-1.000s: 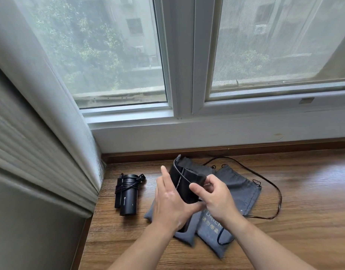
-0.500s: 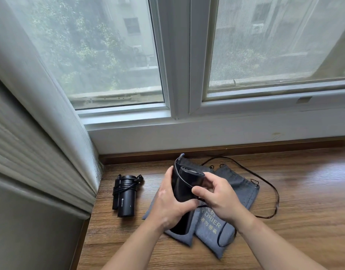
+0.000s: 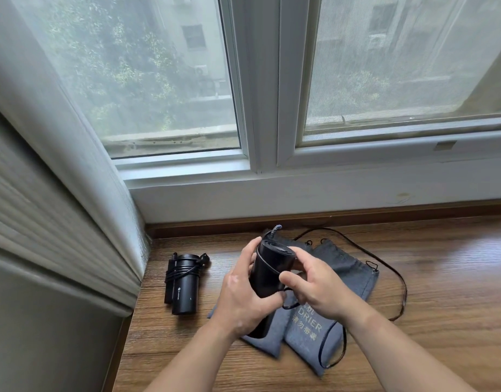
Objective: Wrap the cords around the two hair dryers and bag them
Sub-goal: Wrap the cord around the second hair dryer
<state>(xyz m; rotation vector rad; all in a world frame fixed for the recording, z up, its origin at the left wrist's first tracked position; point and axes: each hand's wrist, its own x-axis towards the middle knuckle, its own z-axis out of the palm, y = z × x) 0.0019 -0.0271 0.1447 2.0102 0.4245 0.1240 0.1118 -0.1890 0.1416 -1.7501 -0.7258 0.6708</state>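
My left hand (image 3: 243, 295) grips a black hair dryer (image 3: 267, 274) by its barrel, held tilted above two grey drawstring bags (image 3: 345, 278). My right hand (image 3: 314, 287) pinches the dryer's black cord (image 3: 289, 305) against the barrel's right side. One turn of cord crosses the barrel near its top. The rest of the cord (image 3: 396, 273) trails in a loop over the wood to the right. A second black hair dryer (image 3: 185, 284) lies on the sill at the left with its cord wound around it.
The wooden sill (image 3: 441, 306) runs under a white-framed window (image 3: 266, 108). A wall and folded blind (image 3: 60, 222) close off the left side. The bags overlap each other, with drawstrings (image 3: 332, 346) hanging off the near one.
The dryer has been raised and turned a little in my left hand. My right hand has moved down the barrel's right side with the cord.
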